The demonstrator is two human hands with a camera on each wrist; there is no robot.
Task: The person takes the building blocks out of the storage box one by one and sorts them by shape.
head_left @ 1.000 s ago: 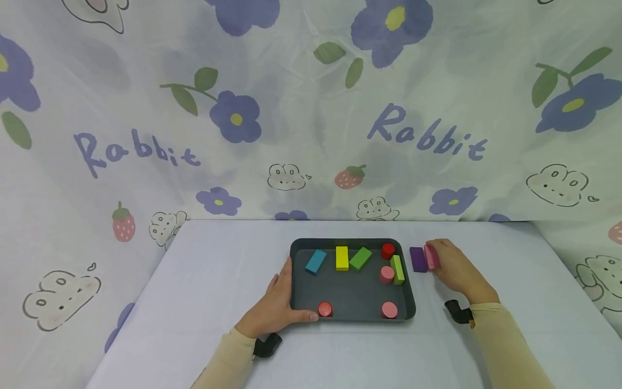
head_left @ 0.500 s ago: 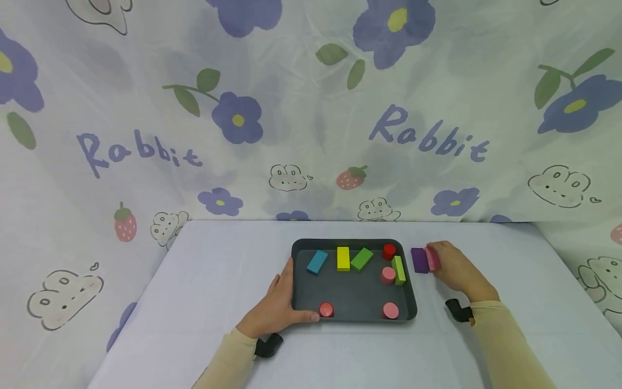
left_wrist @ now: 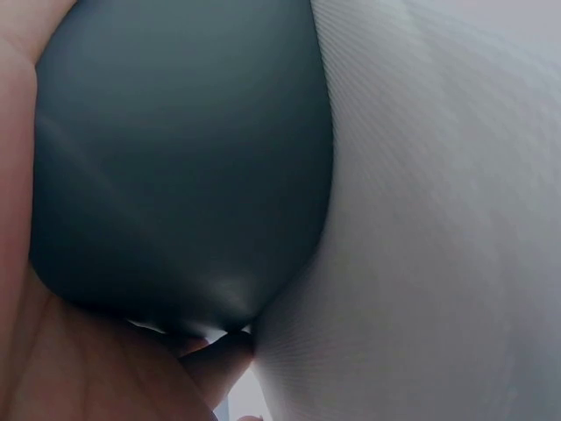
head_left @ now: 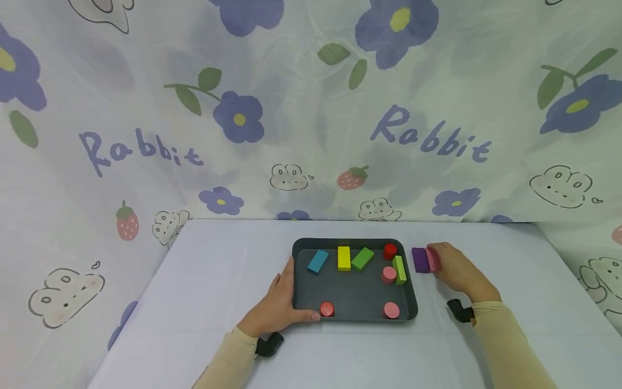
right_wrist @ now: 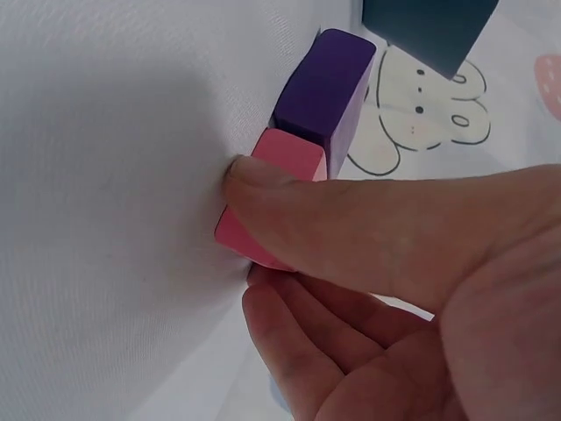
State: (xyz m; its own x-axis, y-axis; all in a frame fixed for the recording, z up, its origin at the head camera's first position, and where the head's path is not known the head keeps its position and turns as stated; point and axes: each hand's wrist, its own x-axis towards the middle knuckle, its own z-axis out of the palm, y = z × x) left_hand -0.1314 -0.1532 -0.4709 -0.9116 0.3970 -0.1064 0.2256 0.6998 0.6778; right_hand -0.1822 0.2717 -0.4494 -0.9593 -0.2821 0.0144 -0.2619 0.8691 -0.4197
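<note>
My left hand lies against the left end of a dark grey tray, its fingers straight along that side and the thumb on the front rim. The left wrist view shows the tray's smooth outer wall beside the palm. To the right of the tray, my right hand pinches a pink block between thumb and fingers. The pink block touches a purple block, and both stand on the white cloth. Fingertips behind the pink block are partly hidden in the right wrist view.
Inside the tray lie a blue block, a yellow block, a green block and a light green block. Red cylinders and pink cylinders stand there too. A printed curtain hangs behind the table.
</note>
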